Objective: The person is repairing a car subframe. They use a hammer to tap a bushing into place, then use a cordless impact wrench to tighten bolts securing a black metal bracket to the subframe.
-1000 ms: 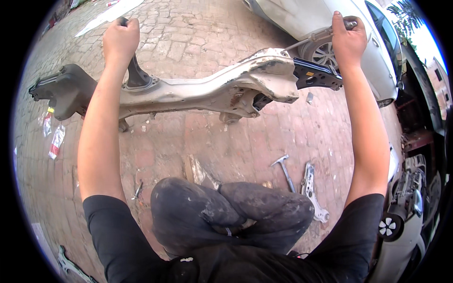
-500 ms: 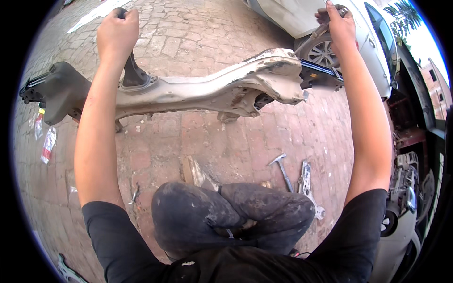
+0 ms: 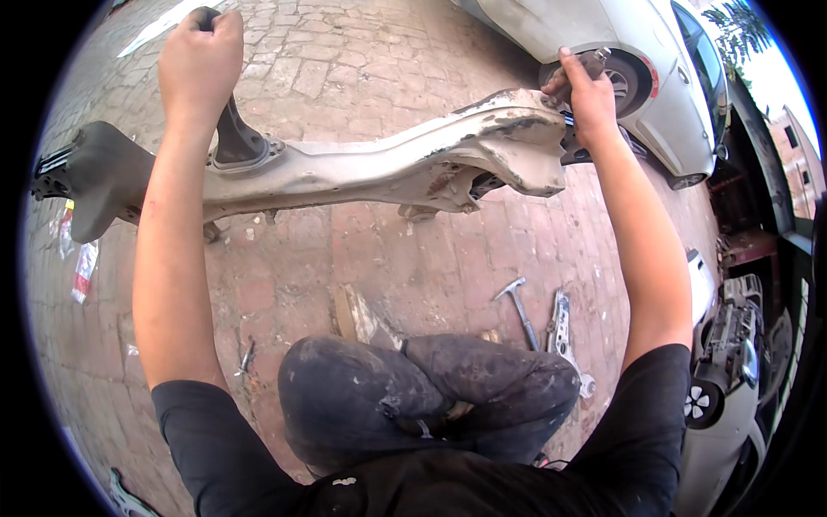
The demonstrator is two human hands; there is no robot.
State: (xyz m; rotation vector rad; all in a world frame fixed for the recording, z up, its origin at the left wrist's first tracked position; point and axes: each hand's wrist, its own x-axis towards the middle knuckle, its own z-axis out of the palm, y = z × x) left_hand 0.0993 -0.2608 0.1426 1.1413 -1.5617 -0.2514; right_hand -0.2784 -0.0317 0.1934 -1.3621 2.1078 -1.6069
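Frame of pale metal (image 3: 370, 170) lies nearer the body than both hands, left forearm (image 3: 175, 258) blocking part; left hand (image 3: 202, 69) fisted round a dark post (image 3: 237, 138); right hand (image 3: 593, 102) wrapped round a tool (image 3: 602, 56), tip hidden; white car (image 3: 594, 21) beyond right hand; hammer (image 3: 523, 320) bodyward of it; packet (image 3: 84, 271) left of left forearm, print unreadable.

I get bright, diffuse daylight, with the strongest glare in the sky (image 3: 775, 69) at upper right, almost washed out. A soft sheen runs along the pale metal subframe (image 3: 336, 168), while shadows on the brick paving (image 3: 293, 267) look faint. The black T-shirt (image 3: 413, 487) swallows detail. My fisheye lens bows the white car (image 3: 637, 34) toward the rim, where bluish fringing meets black corners. The middle looks fairly crisp to me; the edges turn softer.
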